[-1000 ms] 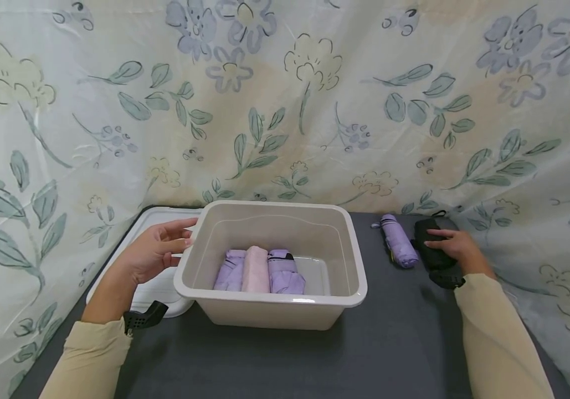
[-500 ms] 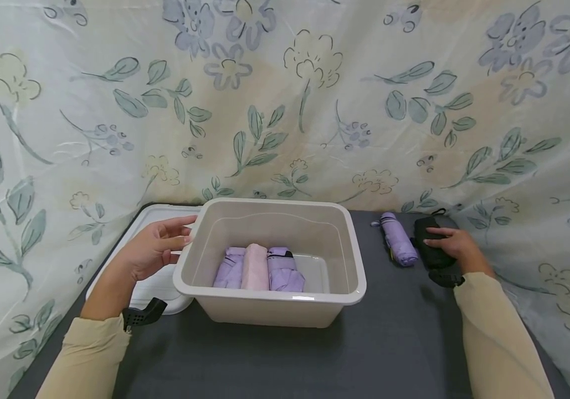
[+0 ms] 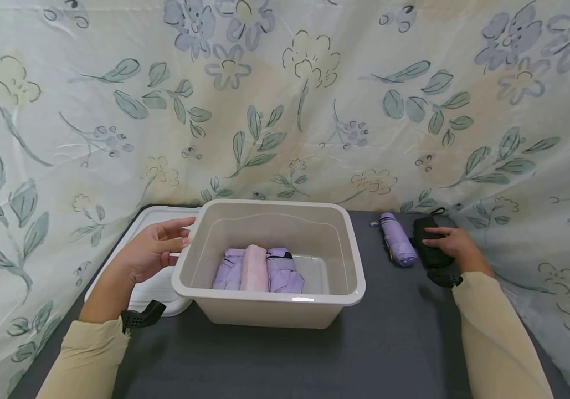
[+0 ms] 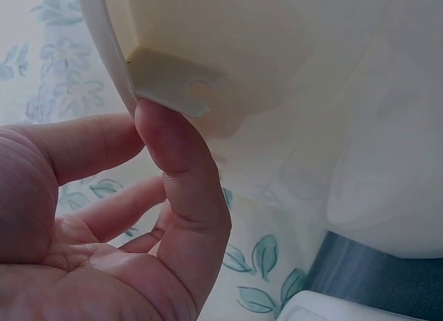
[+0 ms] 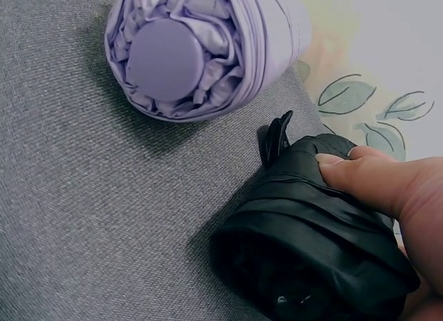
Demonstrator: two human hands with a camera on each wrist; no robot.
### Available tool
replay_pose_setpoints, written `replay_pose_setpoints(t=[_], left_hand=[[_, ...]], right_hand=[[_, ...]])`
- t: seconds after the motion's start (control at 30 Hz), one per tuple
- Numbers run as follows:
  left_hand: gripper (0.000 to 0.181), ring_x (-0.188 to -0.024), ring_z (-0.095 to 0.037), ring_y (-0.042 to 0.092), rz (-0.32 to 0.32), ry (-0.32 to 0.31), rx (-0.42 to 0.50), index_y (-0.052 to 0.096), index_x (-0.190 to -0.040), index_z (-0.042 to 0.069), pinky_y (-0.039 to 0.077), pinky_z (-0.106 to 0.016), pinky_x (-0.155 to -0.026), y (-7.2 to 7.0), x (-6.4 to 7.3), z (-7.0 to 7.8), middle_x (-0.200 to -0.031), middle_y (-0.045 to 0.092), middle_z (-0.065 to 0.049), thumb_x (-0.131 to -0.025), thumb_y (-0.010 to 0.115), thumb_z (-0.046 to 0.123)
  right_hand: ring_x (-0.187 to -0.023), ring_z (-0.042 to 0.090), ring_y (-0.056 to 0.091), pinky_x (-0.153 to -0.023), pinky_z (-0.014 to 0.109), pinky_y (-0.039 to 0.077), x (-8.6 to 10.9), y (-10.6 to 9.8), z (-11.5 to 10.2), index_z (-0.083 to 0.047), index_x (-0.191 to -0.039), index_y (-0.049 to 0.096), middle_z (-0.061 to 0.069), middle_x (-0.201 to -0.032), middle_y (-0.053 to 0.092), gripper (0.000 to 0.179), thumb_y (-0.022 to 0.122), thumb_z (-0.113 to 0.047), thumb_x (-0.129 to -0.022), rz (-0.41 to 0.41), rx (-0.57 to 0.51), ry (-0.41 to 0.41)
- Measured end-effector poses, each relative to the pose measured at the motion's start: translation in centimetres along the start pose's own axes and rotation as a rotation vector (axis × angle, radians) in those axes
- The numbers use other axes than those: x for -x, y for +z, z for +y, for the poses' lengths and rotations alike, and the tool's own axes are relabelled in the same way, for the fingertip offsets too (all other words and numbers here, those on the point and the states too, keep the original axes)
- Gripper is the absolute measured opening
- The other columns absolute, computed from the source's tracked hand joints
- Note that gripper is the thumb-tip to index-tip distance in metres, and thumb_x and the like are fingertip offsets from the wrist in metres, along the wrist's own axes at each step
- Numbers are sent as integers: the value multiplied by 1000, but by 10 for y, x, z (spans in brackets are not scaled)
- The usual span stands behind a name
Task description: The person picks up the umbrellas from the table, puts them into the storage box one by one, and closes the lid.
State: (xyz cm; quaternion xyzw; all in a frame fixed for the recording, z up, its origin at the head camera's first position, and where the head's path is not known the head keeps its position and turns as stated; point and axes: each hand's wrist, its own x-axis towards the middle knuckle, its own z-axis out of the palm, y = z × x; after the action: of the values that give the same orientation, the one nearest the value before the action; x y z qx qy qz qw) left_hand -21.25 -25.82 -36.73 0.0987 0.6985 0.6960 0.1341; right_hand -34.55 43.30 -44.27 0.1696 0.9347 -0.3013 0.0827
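Note:
At the left end of a beige plastic storage bin [image 3: 275,311], my left hand [image 3: 152,252] pinches the rim; the left wrist view has a fingertip tucked under the lip of the bin [image 4: 291,65]. My right hand [image 3: 459,245] grips a folded black umbrella [image 3: 430,254] lying on the table at the right. The thumb presses the cloth of the black umbrella [image 5: 311,224] in the right wrist view, and the other fingers are mostly hidden. Beside it lies a folded lavender umbrella [image 3: 398,241]. Inside the bin, two lavender rolled bundles [image 3: 286,274] flank a pink one [image 3: 255,269].
A white lid [image 3: 162,288] lies on the dark grey table [image 3: 275,363], partly under my left hand and behind the bin's left end. A floral curtain [image 3: 285,100] hangs along the back and both sides. The right part of the bin's floor [image 3: 314,274] is bare.

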Motion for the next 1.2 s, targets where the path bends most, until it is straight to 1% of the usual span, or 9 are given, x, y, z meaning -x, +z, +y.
replay_pose_setpoints(t=[0.13,0.3,0.43,0.63,0.7,0.83,0.93,1.03,1.2], left_hand=[[63,-92,-10,72,4,3,2,35,-158,2,63,-30,-75,-2,1,0,-106,68,2,-101,62,7],[61,-93,-10,72,5,3,7,38,-157,4,63,-31,-76,-2,2,0,-107,68,2,-101,62,7],[64,-93,-10,72,6,-1,0,34,-158,2,63,-31,-76,-2,1,0,-107,68,2,-101,62,8],[61,-95,-10,73,-6,14,-4,35,-158,1,63,-31,-77,-3,-4,0,-107,68,2,-102,60,6],[61,-96,-10,74,4,12,-14,36,-158,2,63,-32,-78,-2,-5,1,-107,69,2,-102,61,7],[62,-96,-12,74,26,3,-32,36,-157,3,63,-32,-80,-1,-6,4,-109,69,2,-102,62,9],[61,-95,-13,73,33,-4,-31,37,-157,2,63,-32,-79,-1,-5,4,-109,69,2,-101,62,8],[61,-94,-13,73,33,-7,-27,37,-157,2,63,-32,-79,-1,-5,4,-109,68,2,-101,62,7],[63,-95,-11,73,27,-3,-17,35,-157,0,63,-31,-77,-1,-5,3,-108,68,2,-101,62,7]], right_hand=[[-150,58,14,-120,69,19,0,-1,-2,-8,-154,43,34,-165,12,68,68,-36,-98,-14,7,-21],[-151,57,13,-121,68,19,-1,0,0,-8,-154,43,33,-166,10,69,69,-36,-97,-11,-28,-19],[-151,56,12,-121,67,20,-1,0,1,-9,-155,42,32,-166,10,69,70,-35,-97,-2,-48,-16],[-151,56,12,-120,69,21,6,1,1,-7,-156,40,31,-167,9,70,68,-35,-98,-6,-101,-20],[-151,57,13,-116,73,25,7,2,2,-9,-157,37,30,-168,7,71,67,-36,-99,-17,-131,-5],[-150,58,15,-113,75,28,10,6,7,-10,-158,37,30,-168,6,73,68,-37,-98,-19,-169,14],[-150,57,15,-116,71,27,14,10,11,-9,-157,39,31,-168,8,73,71,-35,-97,-15,-200,-10],[-151,57,14,-117,71,27,20,12,14,-8,-156,40,30,-168,8,76,74,-35,-95,-24,-238,-38],[-151,58,10,-116,72,25,32,10,17,-7,-156,40,29,-169,6,81,76,-41,-92,-22,-232,-52]])
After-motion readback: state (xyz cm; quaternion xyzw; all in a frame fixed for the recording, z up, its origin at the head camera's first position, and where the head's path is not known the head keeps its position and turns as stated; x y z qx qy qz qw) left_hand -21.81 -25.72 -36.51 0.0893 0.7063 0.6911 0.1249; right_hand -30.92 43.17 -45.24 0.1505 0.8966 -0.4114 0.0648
